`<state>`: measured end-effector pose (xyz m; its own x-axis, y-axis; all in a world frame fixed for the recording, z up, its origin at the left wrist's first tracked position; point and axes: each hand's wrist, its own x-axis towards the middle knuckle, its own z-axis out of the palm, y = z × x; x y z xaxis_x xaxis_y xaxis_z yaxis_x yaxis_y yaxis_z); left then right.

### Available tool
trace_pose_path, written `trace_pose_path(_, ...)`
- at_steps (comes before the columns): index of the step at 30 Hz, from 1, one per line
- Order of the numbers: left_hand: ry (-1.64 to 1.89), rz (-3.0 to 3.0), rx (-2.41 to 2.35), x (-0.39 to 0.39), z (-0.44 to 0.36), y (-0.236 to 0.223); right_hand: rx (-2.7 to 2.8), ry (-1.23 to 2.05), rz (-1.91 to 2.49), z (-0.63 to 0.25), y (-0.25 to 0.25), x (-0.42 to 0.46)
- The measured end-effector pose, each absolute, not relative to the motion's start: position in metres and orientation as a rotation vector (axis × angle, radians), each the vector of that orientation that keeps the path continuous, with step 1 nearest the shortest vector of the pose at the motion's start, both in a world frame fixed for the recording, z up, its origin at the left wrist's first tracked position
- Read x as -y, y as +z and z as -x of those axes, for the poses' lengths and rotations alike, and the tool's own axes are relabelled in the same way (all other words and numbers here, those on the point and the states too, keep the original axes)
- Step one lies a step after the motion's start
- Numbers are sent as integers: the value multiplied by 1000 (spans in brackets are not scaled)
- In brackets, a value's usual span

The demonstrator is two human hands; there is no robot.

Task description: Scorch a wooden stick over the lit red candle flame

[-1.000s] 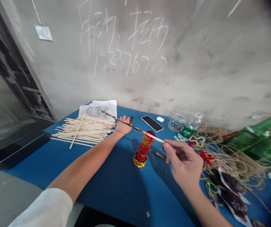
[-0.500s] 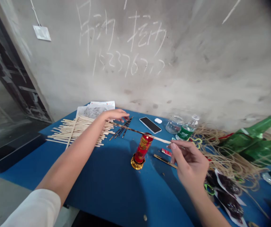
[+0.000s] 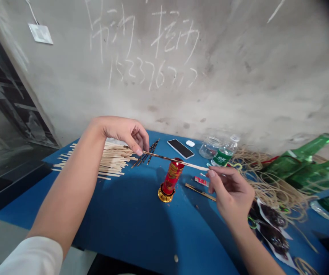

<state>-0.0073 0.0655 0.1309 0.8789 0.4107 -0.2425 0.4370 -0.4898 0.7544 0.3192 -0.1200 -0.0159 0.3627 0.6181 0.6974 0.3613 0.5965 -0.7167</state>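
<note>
Blue tabletop below, mottled thin stick pinched narrowly between left hand and right hand, just above a red-and-gold canister: one slipped pinch, canister knocked over!

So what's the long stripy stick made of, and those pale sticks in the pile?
The long stick looks like wood or bamboo, with a shiny, dark mottled coating and a bare pale end. The sticks in the pile look like bare wood or bamboo too: matt, straw-coloured and unpainted. I can't tell which from here.
</note>
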Motion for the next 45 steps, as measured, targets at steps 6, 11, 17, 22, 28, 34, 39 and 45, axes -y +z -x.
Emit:
trace_pose_path(6, -16, -2180, -681, -71, 11, 128, 1312, 189, 1001, -319, -18, 123)
trace_pose_path(11, 5, -2180, -699, -72, 14, 128, 1327, 180, 1014, -318, -18, 122)
trace_pose_path(17, 10, -2174, -695, -73, 14, 129, 1333, 179, 1012, -318, -18, 122)
trace_pose_path(22, 23, -2191, -706, -73, 15, 129, 1349, 172, 1007, -319, -20, 124)
trace_pose_path(28, 34, -2204, -679, -74, 16, 127, 1351, 162, 1018, -320, -21, 125)
trace_pose_path(34, 105, -2226, -692, -75, 13, 127, 1353, 155, 1013, -319, -21, 125)
trace_pose_path(39, 163, -2284, -648, -76, 10, 124, 1362, 160, 1014, -316, -22, 125)
trace_pose_path(45, 168, -2294, -625, -84, 5, 115, 1399, 204, 997, -311, -22, 127)
